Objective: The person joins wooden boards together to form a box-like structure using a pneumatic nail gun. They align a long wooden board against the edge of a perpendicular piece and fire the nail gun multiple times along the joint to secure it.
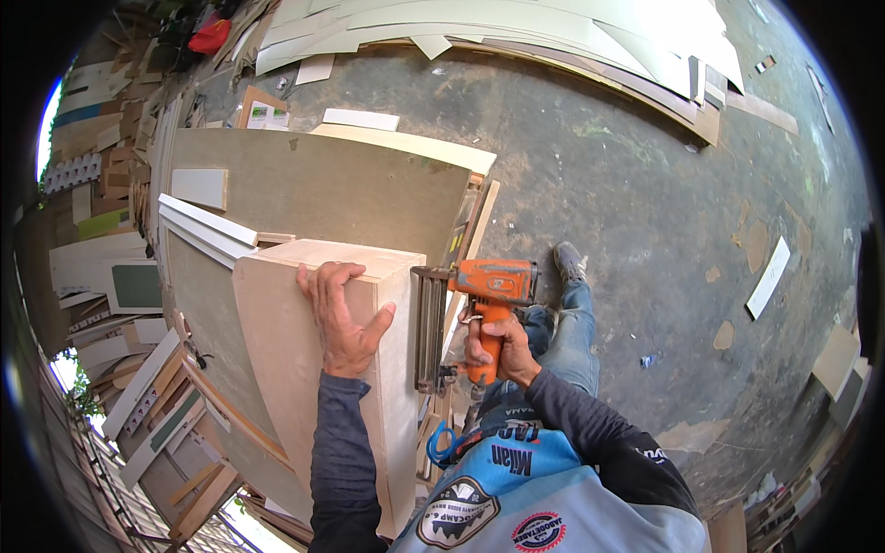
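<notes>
A pale plywood box (277, 313) stands on a worktable, its narrow side facing right. My left hand (343, 318) grips its upper edge, fingers spread and bent over the far edge, thumb against the right-hand corner. In my right hand (505, 348) is an orange nail gun (496, 281), with my fingers wrapped round its handle. The nail gun's nose points left and meets the box's narrow side near the far corner. Its long grey magazine runs toward me along that side. The exact contact at the nose is too small to make out.
A large brown board (323, 170) covers the worktable beyond the box. White strips (207, 230) lie left of it. Stacked white sheets (516, 23) are on the far floor. Wood offcuts (120, 286) crowd the left side. A white strip (768, 278) lies on the concrete floor (645, 203).
</notes>
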Tool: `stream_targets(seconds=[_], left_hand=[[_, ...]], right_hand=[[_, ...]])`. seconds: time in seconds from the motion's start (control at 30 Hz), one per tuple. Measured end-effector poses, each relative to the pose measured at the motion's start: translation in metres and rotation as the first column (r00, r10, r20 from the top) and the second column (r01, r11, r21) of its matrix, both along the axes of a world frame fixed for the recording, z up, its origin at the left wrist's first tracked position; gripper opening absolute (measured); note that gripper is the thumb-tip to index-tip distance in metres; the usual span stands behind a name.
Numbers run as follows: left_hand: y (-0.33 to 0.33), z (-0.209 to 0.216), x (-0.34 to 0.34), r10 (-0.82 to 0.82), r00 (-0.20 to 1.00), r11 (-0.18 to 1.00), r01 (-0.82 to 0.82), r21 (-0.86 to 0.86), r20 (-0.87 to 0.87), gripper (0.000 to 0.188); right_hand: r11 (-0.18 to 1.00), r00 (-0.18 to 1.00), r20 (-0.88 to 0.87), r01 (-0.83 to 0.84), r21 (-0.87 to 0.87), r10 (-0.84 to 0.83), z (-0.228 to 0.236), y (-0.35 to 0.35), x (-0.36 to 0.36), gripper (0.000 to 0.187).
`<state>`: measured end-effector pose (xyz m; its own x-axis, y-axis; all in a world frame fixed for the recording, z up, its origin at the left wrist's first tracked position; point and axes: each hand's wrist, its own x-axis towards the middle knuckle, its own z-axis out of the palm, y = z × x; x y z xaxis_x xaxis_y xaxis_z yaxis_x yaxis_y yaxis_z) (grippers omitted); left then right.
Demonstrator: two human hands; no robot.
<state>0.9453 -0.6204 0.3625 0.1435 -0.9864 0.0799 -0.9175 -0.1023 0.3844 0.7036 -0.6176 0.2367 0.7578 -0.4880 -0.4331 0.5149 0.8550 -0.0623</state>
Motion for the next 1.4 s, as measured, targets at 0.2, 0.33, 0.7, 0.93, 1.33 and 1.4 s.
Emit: stream_targets(seconds=[0.2,0.33,0.7,0.93,1.33,1.4], left_hand=[[-0.001,0.001,0.0,-0.003,1.0,1.0,0.003,-0.001,0.004,0.063],[-0.002,0.001,0.0,-0.005,1.0,1.0,0.005,-0.005,0.006,0.063],[-0.002,0.002,-0.001,-0.009,1.0,1.0,0.009,-0.007,0.009,0.062],[-0.001,0.001,-0.001,0.016,1.0,1.0,-0.017,-0.006,-0.013,0.062],[0.017,-0.008,-0.013,0.154,0.986,0.965,-0.138,-0.223,0.057,0.064],[0.039,-0.015,-0.028,0.238,0.968,0.961,-0.221,-0.167,0.084,0.067]], right_hand=[[1.0,1.0,-0.002,0.0,-0.028,0.0,-0.01,-0.001,-0.001,0.05],[1.0,1.0,0.0,-0.004,-0.004,0.004,-0.012,0.0,-0.001,0.05],[0.999,0.998,0.054,0.024,0.024,-0.026,-0.027,0.002,-0.002,0.045],[0.999,0.998,-0.044,-0.034,0.043,0.036,-0.028,0.0,-0.011,0.049],[0.996,0.928,-0.363,-0.084,0.023,0.087,-0.03,-0.027,-0.089,0.037],[0.994,0.894,-0.433,-0.107,0.037,0.113,-0.028,-0.039,-0.093,0.033]])
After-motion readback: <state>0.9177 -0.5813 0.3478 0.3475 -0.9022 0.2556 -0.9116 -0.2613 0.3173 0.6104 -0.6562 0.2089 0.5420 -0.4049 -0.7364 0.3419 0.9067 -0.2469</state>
